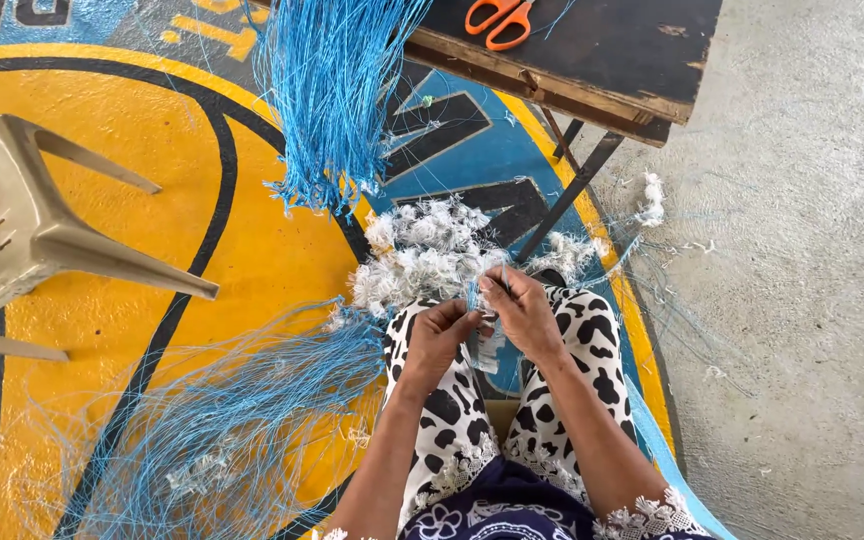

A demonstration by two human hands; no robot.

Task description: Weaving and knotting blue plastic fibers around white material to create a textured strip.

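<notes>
Over lap; both hands (482,320) pinch blue strands (473,292); white scraps (422,250) beyond

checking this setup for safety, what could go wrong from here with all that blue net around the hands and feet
1. The loose blue net strands spread over the floor beside the person's legs; they might catch a foot on standing up.
2. The left hand and right hand pinch thin line close together, which could cut or chafe fingers if pulled hard.
3. The orange scissors lie near the dark table edge where hanging strands drape; a tug may drag them off.
</notes>
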